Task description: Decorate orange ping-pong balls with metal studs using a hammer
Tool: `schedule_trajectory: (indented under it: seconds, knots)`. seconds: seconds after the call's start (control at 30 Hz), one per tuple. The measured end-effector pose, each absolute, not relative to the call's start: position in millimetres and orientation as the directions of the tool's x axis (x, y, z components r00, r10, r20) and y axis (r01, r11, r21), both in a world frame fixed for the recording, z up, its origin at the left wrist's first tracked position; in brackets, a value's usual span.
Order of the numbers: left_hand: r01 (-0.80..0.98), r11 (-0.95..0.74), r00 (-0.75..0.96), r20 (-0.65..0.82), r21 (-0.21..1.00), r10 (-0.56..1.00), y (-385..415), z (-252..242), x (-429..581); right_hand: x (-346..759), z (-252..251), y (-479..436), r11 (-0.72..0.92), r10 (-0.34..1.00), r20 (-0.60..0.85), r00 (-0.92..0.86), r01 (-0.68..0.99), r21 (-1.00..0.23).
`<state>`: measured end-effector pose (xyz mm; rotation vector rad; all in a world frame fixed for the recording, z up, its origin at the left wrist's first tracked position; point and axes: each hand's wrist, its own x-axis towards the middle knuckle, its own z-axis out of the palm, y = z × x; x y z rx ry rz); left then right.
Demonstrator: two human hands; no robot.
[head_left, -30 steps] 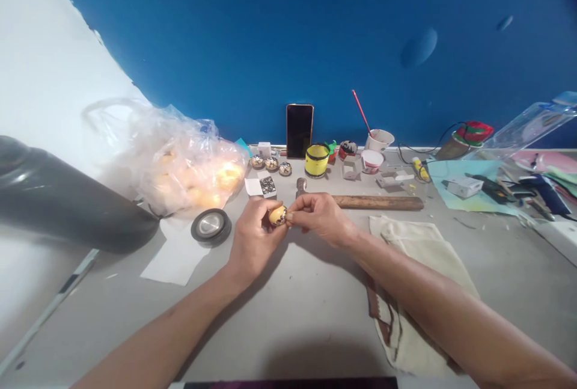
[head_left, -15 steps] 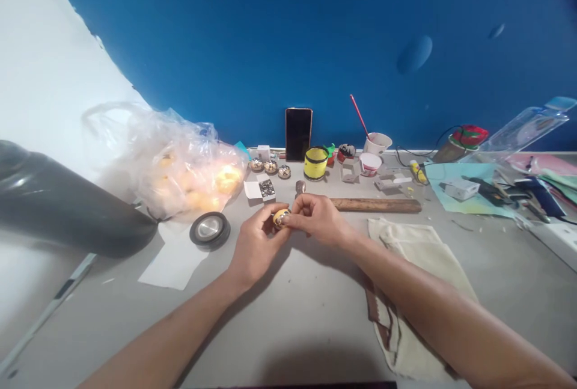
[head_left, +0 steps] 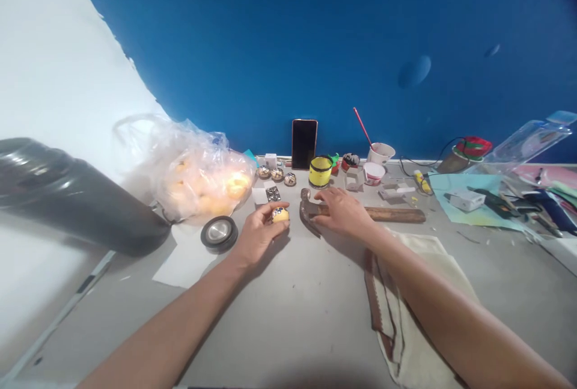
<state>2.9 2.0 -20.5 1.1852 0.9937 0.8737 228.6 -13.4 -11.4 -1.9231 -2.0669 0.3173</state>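
My left hand (head_left: 259, 235) is closed around a small yellow ball (head_left: 280, 215) with shiny, dark-edged spots on its upper side, pinched between thumb and fingers just above the table. To the right, my right hand (head_left: 340, 211) rests over the neck of a claw hammer (head_left: 396, 214), thumb on the near side and fingers on the far side. The hammer lies flat, its metal head to the left and wooden handle to the right. Behind my left hand is a small open white box of shiny silver pieces (head_left: 273, 194).
Several shiny studded balls (head_left: 277, 174) sit behind the box, near a propped phone (head_left: 305, 143) and a yellow cup (head_left: 320, 172). A round black-rimmed lid (head_left: 219, 233), a plastic bag (head_left: 198, 172) and a dark cylinder (head_left: 81, 196) are left. A folded cloth (head_left: 424, 311) lies under my right forearm.
My right hand has left the ball and moved right onto the hammer's neck. My left hand still holds the ball, its yellow side now more visible. The view has shifted slightly.
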Motion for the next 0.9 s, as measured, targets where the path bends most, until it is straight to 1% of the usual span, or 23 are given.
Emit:
schedule_trajectory:
  seconds: [0.07, 0.17, 0.23, 0.33, 0.43, 0.47, 0.53, 0.6, 0.63, 0.7, 0.77, 0.83, 0.9]
  knots:
    - [-0.179, 0.287, 0.383, -0.203, 0.941, 0.901, 3.9, -20.2, 2.1, 230.8, -15.0, -11.8, 0.069, 0.997, -0.015, -0.075, 0.963, -0.260]
    - [-0.304, 0.420, 0.457, -0.256, 0.855, 0.852, 5.0, -18.5, 1.6, 232.8, -18.3, -10.1, 0.067, 0.996, -0.048, -0.079, 0.974, -0.217]
    - [-0.343, 0.467, 0.497, -0.265, 0.815, 0.827, 5.6, -18.0, 0.9, 233.1, -18.6, -9.7, 0.074, 0.996, -0.033, -0.082, 0.977, -0.201]
    - [-0.383, 0.503, 0.538, -0.256, 0.775, 0.803, 8.1, -20.0, -0.7, 231.3, -17.3, -10.2, 0.080, 0.996, -0.033, -0.085, 0.986, -0.145]
    - [-0.376, 0.495, 0.516, -0.266, 0.784, 0.814, 11.0, -23.6, -1.3, 228.8, -13.8, -11.4, 0.068, 0.996, -0.053, -0.073, 0.993, -0.092]
    - [-0.361, 0.460, 0.492, -0.254, 0.811, 0.833, 11.5, -24.6, -1.1, 228.3, -11.9, -11.9, 0.060, 0.996, -0.061, -0.067, 0.992, -0.108]
    - [-0.270, 0.328, 0.419, -0.196, 0.905, 0.887, 11.1, -25.5, -0.4, 228.2, -6.8, -13.5, 0.045, 0.996, -0.069, -0.059, 0.981, -0.187]
    - [-0.101, 0.157, 0.343, -0.114, 0.982, 0.933, 8.9, -25.2, 0.7, 228.2, -0.3, -16.2, 0.037, 0.997, -0.060, -0.054, 0.965, -0.260]
    - [-0.014, 0.091, 0.312, -0.082, 0.996, 0.946, 7.4, -24.7, 1.4, 227.7, 3.2, -18.0, 0.026, 0.998, -0.045, -0.039, 0.961, -0.276]
    - [0.118, 0.025, 0.259, -0.055, 0.993, 0.964, 4.4, -23.9, 2.7, 225.2, 9.5, -22.9, -0.019, 1.000, 0.006, 0.022, 0.960, -0.278]
    - [0.192, 0.002, 0.215, -0.044, 0.981, 0.976, 2.4, -24.0, 3.9, 220.6, 14.2, -29.0, -0.058, 0.993, 0.086, 0.085, 0.959, -0.278]
    - [0.233, -0.025, 0.203, -0.023, 0.972, 0.979, 2.0, -25.3, 4.9, 214.8, 16.4, -35.4, -0.006, 0.977, 0.201, 0.067, 0.958, -0.287]
    - [0.234, -0.064, 0.230, 0.009, 0.970, 0.973, 2.3, -26.9, 5.4, 209.3, 16.0, -40.8, 0.120, 0.953, 0.303, -0.025, 0.946, -0.300]
